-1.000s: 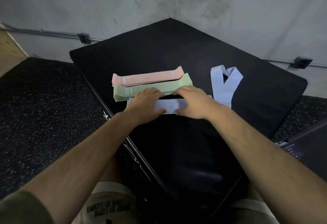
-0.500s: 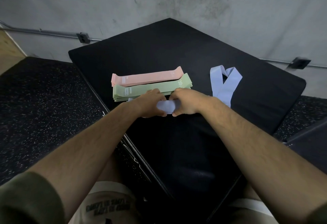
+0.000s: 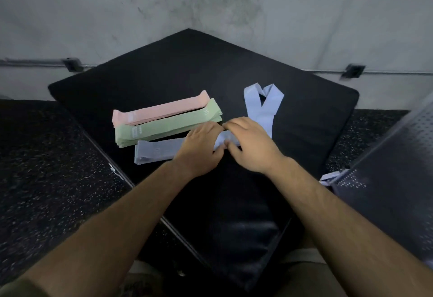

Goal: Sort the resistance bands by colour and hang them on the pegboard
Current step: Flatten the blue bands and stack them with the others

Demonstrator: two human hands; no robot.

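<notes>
The lavender band lies on the mat, its right end pinched by my left hand and right hand. The green stack and pink stack sit beyond my fingertips. I judge I'm squaring the lavender pile. Next I should fetch the loose band past my right knuckles. Earlier my left hand hid the pile's left end, which now shows.

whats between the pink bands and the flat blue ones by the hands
The green bands lie between the pink bands and the flat blue bands, seen in the head view.
</notes>
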